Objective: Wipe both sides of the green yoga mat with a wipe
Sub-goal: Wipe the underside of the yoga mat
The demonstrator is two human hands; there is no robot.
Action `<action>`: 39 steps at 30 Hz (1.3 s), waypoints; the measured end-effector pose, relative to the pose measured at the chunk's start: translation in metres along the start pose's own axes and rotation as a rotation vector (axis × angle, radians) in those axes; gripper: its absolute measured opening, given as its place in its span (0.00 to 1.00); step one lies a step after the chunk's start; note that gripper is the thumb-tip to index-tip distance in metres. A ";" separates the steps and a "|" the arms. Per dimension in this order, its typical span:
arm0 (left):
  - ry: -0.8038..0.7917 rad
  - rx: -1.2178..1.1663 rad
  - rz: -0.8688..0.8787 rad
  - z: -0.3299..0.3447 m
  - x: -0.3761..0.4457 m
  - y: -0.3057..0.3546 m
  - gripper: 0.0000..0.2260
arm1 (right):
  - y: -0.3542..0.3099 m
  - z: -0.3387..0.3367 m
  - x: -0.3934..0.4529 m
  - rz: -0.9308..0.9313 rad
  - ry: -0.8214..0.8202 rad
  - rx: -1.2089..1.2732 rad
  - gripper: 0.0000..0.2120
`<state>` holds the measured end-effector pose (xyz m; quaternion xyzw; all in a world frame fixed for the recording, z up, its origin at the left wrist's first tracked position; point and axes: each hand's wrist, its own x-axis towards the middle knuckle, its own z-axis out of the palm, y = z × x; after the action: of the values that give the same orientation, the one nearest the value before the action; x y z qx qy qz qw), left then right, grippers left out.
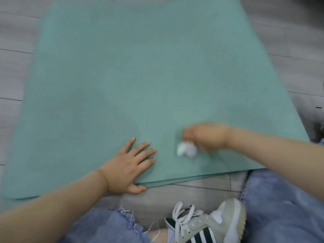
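The green yoga mat (140, 76) lies flat on the floor and fills most of the view, its near edge showing two layers. My left hand (129, 165) rests flat on the mat near that edge, fingers straight and spread, thumb at the edge. My right hand (205, 135) is blurred; it holds a crumpled white wipe (186, 149) against the mat, just right of the left hand.
Grey wood-look floor (298, 50) surrounds the mat. My legs in frayed blue jeans (280, 207) and a pale sneaker with dark stripes (206, 225) sit just in front of the mat's near edge.
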<state>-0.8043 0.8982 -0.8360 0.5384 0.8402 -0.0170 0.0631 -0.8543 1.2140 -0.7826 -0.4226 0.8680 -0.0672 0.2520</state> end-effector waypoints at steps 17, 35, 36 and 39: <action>-0.141 0.001 -0.036 -0.013 0.008 0.036 0.36 | -0.037 0.019 -0.024 0.008 -0.028 0.023 0.05; -0.199 0.057 -0.041 -0.035 -0.099 -0.098 0.25 | -0.089 0.010 0.022 -0.007 -0.119 0.184 0.05; -0.181 0.036 -0.055 -0.038 -0.092 -0.096 0.23 | -0.070 -0.007 0.032 0.039 -0.080 0.219 0.06; -0.094 0.002 -0.169 -0.041 -0.058 -0.086 0.17 | 0.011 -0.047 0.065 0.431 0.182 0.210 0.05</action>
<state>-0.8623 0.8134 -0.7913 0.4642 0.8788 -0.0480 0.1002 -0.9184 1.1667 -0.7700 -0.1916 0.9454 -0.1395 0.2236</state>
